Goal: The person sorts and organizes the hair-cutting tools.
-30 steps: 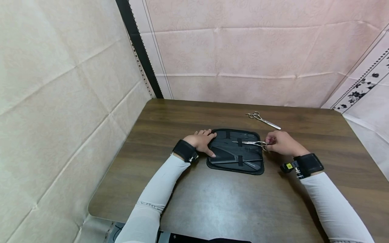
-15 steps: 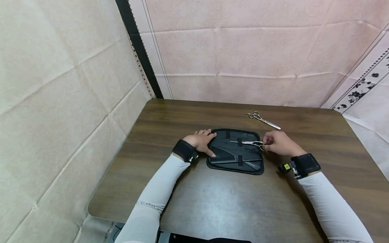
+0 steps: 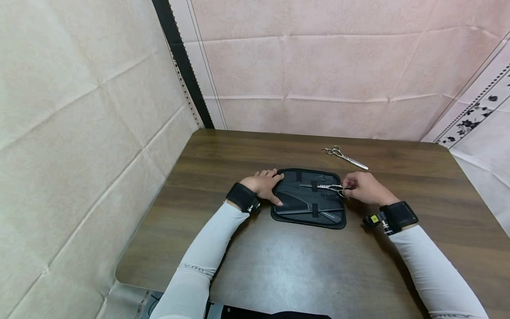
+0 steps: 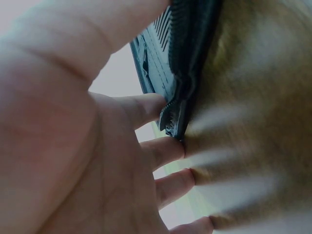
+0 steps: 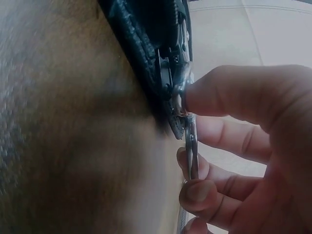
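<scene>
With my right hand (image 3: 368,187), the nearer one, I pinch the scissors (image 3: 324,187) by the rings, blades running leftward from my fingers (image 5: 200,192) under the strap (image 3: 314,189) of the black case (image 3: 307,224), while my left hand (image 3: 263,185), spread, touches the case's left edge.

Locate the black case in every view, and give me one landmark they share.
Head: case right of and below centre.
Left wrist: upper middle, cut off by the top edge.
Right wrist: upper part, left of centre, also cut off.
Shared landmark: the wooden table.
</scene>
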